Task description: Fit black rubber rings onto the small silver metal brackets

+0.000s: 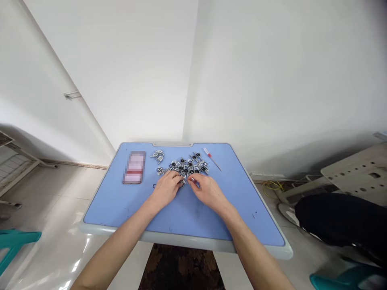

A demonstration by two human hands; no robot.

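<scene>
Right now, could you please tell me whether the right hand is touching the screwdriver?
Apart. The head view shows it: a strip of blue tabletop is visible between the right hand and the screwdriver, tip included.

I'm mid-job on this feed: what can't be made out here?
All in the head view:
Small silver metal part: partly covered by the left hand and right hand; grip unclear.
Heap of silver-and-black metal parts: near side hidden by both hands; overlap prevents counting.
Flat pinkish rectangular object: pixelated, unreadable.
Thin tool with red-and-clear handle: tip too small.
Teal plastic furniture: cut off by left edge.
</scene>
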